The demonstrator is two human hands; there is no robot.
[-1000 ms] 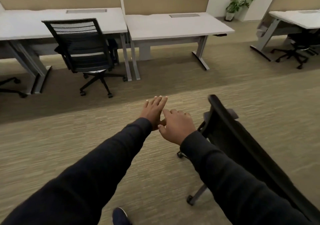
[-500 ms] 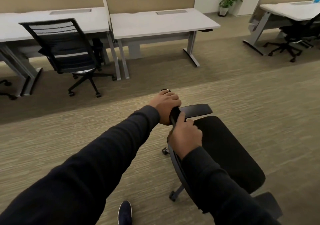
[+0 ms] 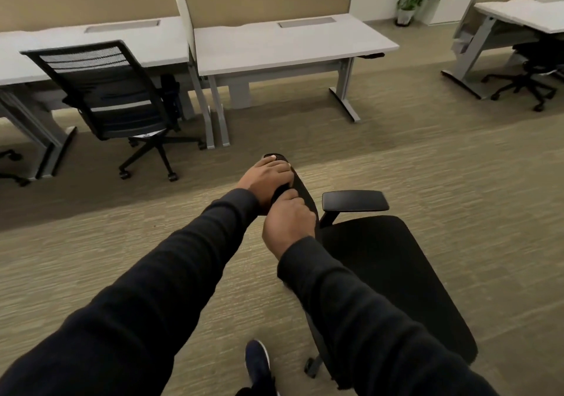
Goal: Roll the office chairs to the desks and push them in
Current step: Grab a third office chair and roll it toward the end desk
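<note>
left hand [image 3: 265, 179] and right hand [image 3: 288, 221] curl round the backrest rim of the black padded office chair [image 3: 396, 273], which stands well short of the white rectangular desk with grey metal legs [image 3: 290, 45], seat sideways to it. an uneven push could swing it into a leg.

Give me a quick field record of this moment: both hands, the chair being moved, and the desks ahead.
left hand: fingers curled over the top of the black chair's backrest
right hand: grips the same backrest edge, nearer the person
black chair: out on the carpet, short of every desk
middle desk: no chair in front of it
left desk: mesh-back chair stands at it
right desk: dark chair at it
</note>
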